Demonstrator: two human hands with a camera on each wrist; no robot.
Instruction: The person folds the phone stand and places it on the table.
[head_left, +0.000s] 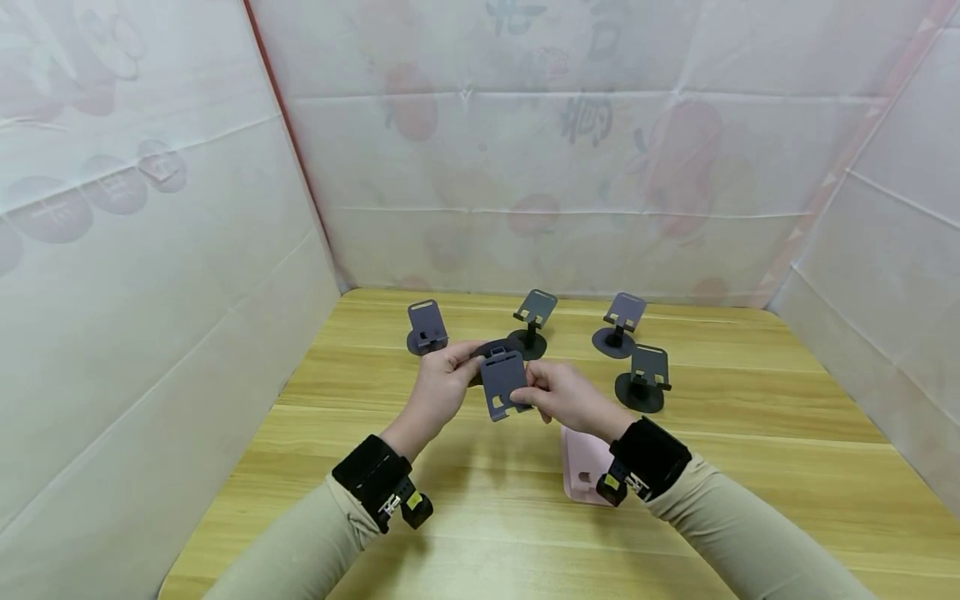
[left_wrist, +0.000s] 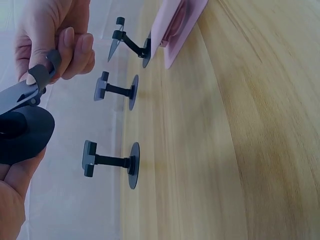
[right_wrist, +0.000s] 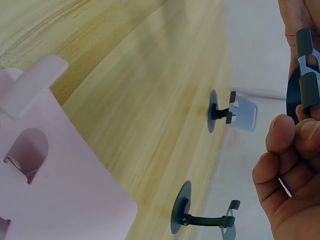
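Holding a grey phone stand (head_left: 504, 382) in mid-air above the wooden bench (head_left: 465, 517), near the middle, with both forearms angling inward in beige sleeves and black wrist straps. Left hand (head_left: 442, 385) curling its grip around the stand's round dark base, fingers wrapping the disc from the left and below. Right hand (head_left: 566, 397) pinching the flat plate's right edge between thumb and bent fingers, knuckles facing up. Showing a smooth matte plate with rounded corners, a small cut-out and dark hooked lips at its lower edge.

Standing behind the hands on the pale, straight-grained bench: four more grey stands (head_left: 426, 327) (head_left: 531, 321) (head_left: 619, 323) (head_left: 645, 379), each a tilted plate on a short stem and round base. Lying flat just under the right wrist: a pink stand (head_left: 583, 467), smooth and glossy-looking.
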